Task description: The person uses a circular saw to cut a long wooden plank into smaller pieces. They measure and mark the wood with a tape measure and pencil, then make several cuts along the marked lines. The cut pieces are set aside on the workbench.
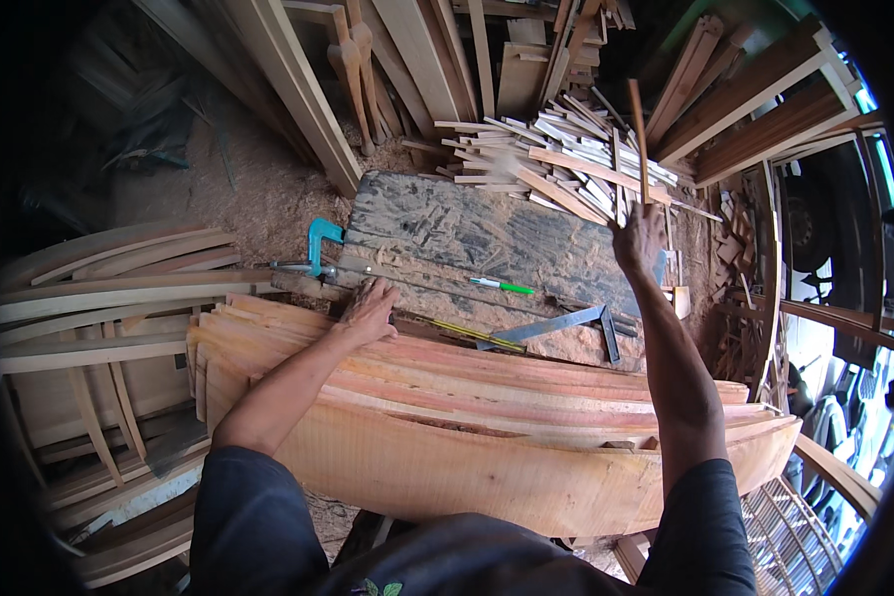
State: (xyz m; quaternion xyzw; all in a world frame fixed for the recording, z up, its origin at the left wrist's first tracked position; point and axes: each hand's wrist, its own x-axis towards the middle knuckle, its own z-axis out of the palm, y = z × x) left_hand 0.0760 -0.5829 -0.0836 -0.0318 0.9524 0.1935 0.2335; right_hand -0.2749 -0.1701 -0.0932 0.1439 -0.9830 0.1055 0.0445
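My right hand (641,240) is raised over the right end of the workbench (417,214), closed around a thin wooden strip (639,139) that points up and away. My left hand (371,311) rests, fingers spread and slightly bent, where the bench's near edge meets several stacked curved boards (487,467). Those wide, pale boards lie on edge between me and the bench. Beside the left fingers a yellow measuring strip (472,335) runs rightward. A metal try square (551,324) lies to its right, with a green and white pen (502,285) farther back.
A blue C-clamp (320,243) grips the bench's left end. Behind the bench lies a heap of thin offcuts (566,159); tall planks (298,89) lean at the back. Curved wooden pieces (99,288) stand at left, and timber beams (765,109) jut in from the right.
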